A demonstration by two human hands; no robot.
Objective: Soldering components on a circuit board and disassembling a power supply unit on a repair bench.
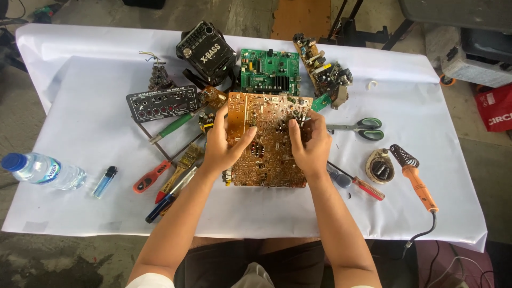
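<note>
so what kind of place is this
Probably an informal electronics repair bench: a table under a white sheet on rough concrete. Both hands hold a brown circuit board, with a soldering iron, screwdrivers and a green board around it.

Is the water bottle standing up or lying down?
Lying down. The water bottle rests on its side on the white table cover, blue cap pointing left, beside the blue lighter.
</note>
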